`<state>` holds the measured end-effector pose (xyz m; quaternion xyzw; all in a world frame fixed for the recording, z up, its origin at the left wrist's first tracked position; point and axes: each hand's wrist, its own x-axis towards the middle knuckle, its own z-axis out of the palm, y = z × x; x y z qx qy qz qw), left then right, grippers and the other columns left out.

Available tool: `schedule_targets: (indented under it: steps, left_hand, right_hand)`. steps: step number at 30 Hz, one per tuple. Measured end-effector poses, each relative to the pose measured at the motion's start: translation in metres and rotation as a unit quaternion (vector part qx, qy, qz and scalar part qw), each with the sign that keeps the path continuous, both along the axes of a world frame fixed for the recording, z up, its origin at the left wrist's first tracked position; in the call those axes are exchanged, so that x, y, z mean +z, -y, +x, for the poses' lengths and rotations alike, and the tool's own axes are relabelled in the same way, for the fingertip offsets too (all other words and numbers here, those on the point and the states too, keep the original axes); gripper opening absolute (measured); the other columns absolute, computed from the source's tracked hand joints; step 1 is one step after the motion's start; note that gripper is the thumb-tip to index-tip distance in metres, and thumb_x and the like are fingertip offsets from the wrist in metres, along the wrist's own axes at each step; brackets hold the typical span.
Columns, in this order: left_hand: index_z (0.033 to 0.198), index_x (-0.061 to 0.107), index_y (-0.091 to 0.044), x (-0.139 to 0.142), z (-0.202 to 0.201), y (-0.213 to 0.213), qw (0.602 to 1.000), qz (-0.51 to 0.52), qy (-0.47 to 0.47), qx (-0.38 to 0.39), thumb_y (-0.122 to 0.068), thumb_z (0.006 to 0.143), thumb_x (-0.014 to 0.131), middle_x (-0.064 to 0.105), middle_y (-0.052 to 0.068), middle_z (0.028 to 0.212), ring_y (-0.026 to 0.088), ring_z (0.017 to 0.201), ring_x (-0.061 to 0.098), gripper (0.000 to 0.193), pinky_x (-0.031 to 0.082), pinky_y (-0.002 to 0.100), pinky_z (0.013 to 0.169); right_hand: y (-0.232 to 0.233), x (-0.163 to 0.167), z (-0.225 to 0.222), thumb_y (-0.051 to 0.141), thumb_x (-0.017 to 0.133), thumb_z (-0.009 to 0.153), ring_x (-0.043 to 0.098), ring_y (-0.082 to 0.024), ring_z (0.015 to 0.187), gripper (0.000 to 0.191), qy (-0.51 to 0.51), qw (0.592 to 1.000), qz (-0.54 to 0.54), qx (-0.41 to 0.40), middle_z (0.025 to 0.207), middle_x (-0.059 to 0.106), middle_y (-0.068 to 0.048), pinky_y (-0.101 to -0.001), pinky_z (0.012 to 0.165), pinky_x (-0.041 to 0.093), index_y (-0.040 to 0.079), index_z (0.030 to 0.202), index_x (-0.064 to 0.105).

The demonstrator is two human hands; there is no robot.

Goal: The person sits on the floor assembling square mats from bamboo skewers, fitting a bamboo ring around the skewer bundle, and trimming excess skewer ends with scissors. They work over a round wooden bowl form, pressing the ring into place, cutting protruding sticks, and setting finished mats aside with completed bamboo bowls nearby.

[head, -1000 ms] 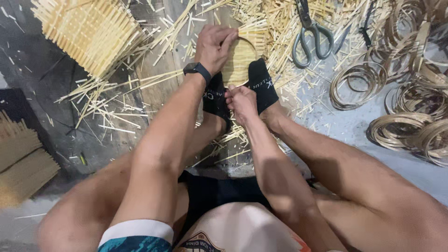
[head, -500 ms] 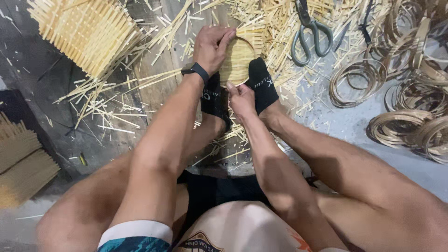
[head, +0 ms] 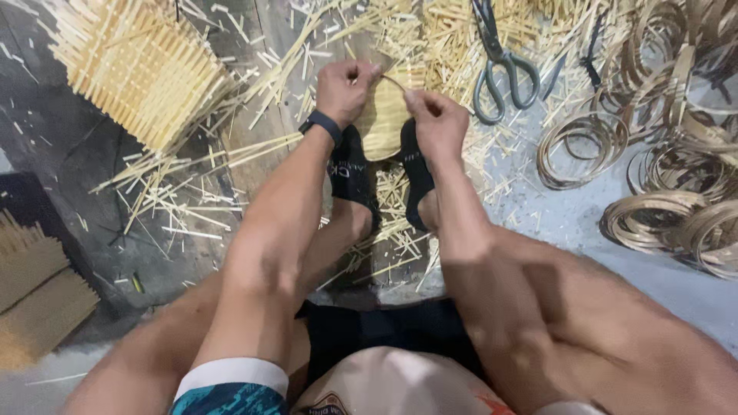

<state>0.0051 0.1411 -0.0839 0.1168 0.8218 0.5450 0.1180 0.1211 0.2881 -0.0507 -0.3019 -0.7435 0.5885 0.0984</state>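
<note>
A small round woven bamboo piece (head: 387,123) stands on edge between my two feet in black socks (head: 352,175). My left hand (head: 344,90), with a black band at the wrist, grips its top rim from the left. My right hand (head: 437,121) pinches a thin bamboo strip (head: 394,81) at the rim's top right. Both hands sit close together over the piece, and its lower part is hidden behind the socks.
A flat woven bamboo mat (head: 134,65) lies at the upper left. Loose bamboo splints (head: 419,34) litter the floor around the feet. Grey scissors (head: 501,65) lie just beyond my right hand. Several coiled bamboo rings (head: 669,207) pile at the right. Bundled sticks (head: 34,292) rest at the left edge.
My right hand has risen from the lower edge of the woven piece to its top rim beside my left hand. The view has shifted slightly closer.
</note>
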Motion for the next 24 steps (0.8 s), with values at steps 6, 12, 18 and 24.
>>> schedule_targets:
  steps: [6, 12, 18, 24]
  left_hand:
    - [0.08, 0.077, 0.0, -0.009, -0.006, 0.001, 0.994, 0.028, 0.108, 0.003, -0.034, 0.091, 0.076, 0.066, 0.006, 0.062, 0.008, 0.057, 0.052, 0.036, 0.042, 0.028, 0.052]
    - [0.088, 0.08, -0.003, -0.004, -0.005, 0.004, 0.999, -0.033, 0.044, 0.003, -0.029, 0.092, 0.078, 0.069, 0.006, 0.066, 0.011, 0.058, 0.058, 0.027, 0.046, 0.029, 0.056]
    - [0.109, 0.074, -0.011, 0.027, 0.007, 0.011, 0.991, 0.012, 0.076, -0.111, -0.021, 0.076, 0.09, 0.078, 0.006, 0.103, 0.014, 0.088, 0.075, 0.038, 0.062, 0.028, 0.079]
    - [0.093, 0.064, -0.011, 0.039, 0.068, 0.022, 0.907, -0.193, -0.315, -0.202, -0.003, 0.072, 0.077, 0.064, 0.012, 0.098, 0.037, 0.1, 0.061, 0.026, 0.048, 0.048, 0.087]
  right_hand:
    - [-0.012, -0.028, -0.021, 0.027, 0.09, 0.085, 0.047, -0.008, 0.057, 0.037, 0.13, 0.99, -0.039, -0.037, 0.063, 0.062, 0.0, -0.028, 0.052, 0.039, -0.004, 0.072, 0.073]
    - [-0.036, -0.016, -0.022, 0.034, 0.087, 0.085, 0.059, -0.006, 0.057, 0.033, 0.17, 0.984, 0.021, 0.049, 0.063, 0.07, 0.0, -0.0263, 0.055, 0.049, 0.003, 0.077, 0.08]
    - [-0.199, 0.117, -0.016, 0.042, 0.076, 0.107, 0.069, -0.027, 0.069, 0.037, 0.091, 0.877, 0.41, 0.235, 0.084, 0.073, -0.015, -0.044, 0.067, 0.054, 0.006, 0.101, 0.08]
    - [-0.255, 0.107, 0.018, 0.036, 0.07, 0.096, 0.074, -0.031, 0.087, 0.03, 0.312, 0.801, 0.394, 0.325, 0.103, 0.078, -0.012, -0.0494, 0.088, 0.056, 0.014, 0.114, 0.079]
